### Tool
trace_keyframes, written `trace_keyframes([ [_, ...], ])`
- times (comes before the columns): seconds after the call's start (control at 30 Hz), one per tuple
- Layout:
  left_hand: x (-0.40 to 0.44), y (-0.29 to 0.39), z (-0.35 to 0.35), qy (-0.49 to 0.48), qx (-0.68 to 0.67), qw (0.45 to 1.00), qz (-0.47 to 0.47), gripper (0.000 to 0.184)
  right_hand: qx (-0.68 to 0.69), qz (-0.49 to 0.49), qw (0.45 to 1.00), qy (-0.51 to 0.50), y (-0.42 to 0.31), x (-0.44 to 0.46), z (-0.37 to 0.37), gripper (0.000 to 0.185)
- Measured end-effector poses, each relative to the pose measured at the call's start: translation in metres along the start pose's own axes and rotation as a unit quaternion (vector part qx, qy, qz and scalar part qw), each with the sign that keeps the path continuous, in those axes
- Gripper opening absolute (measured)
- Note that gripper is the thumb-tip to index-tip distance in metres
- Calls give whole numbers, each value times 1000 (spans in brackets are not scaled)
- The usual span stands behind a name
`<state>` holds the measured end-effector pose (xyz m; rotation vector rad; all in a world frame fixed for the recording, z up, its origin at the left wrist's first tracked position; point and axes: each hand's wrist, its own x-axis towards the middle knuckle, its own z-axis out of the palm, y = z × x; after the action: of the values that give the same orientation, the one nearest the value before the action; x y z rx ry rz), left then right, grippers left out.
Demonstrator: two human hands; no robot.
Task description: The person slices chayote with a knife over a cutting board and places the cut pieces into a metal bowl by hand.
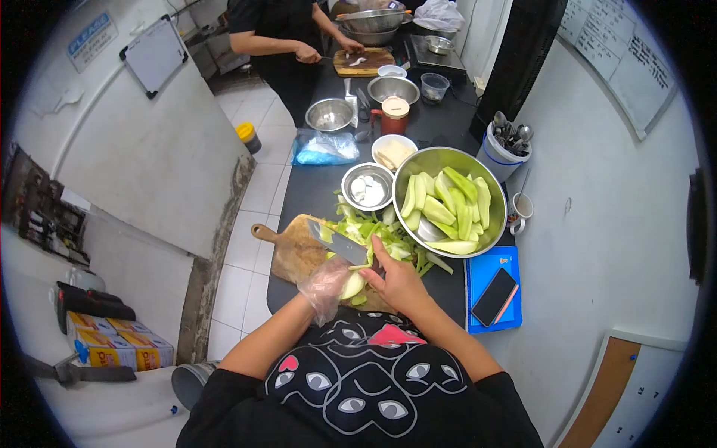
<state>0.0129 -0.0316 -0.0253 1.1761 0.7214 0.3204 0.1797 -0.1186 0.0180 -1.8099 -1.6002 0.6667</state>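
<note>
My left hand, in a clear plastic glove, is closed around a pale green vegetable wedge above the wooden cutting board. My right hand grips a knife, its broad blade pointing up and left over the board; the handle is hidden in the fingers. A thin green strip lies by the blade near the wedge. Green peelings are heaped on and behind the board. Beyond my right hand, a large metal bowl holds several peeled pale green wedges.
Behind the board are a small metal bowl, a white bowl, a red mug and a plastic bag. A phone lies on a blue notebook at right. Across the table, another person cuts on a board.
</note>
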Motion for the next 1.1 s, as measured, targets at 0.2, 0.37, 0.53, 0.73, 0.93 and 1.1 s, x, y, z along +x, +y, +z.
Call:
trace_keyframes([
  [0.2, -3, 16, 6, -4, -44, 996, -81, 31, 61, 55, 996, 22, 2, 2, -1, 62],
  [0.37, -14, 44, 15, -38, 177, 981, 68, 40, 248, 150, 957, -14, 35, 14, -3, 43],
  [0.53, -4, 21, -14, -73, -329, 942, -12, 55, 322, 314, 884, -128, 48, 11, 7, 42],
  [0.73, 22, 12, -24, 42, -424, 905, 19, 46, 330, 323, 877, -132, 49, 9, 11, 51],
  [0.93, 45, 12, -22, 50, -463, 884, 46, 36, 405, 243, 871, -132, 21, 6, -10, 57],
  [1.1, 40, 26, -4, 33, -450, 890, 67, 33, 313, 173, 930, -89, -1, 4, -15, 60],
])
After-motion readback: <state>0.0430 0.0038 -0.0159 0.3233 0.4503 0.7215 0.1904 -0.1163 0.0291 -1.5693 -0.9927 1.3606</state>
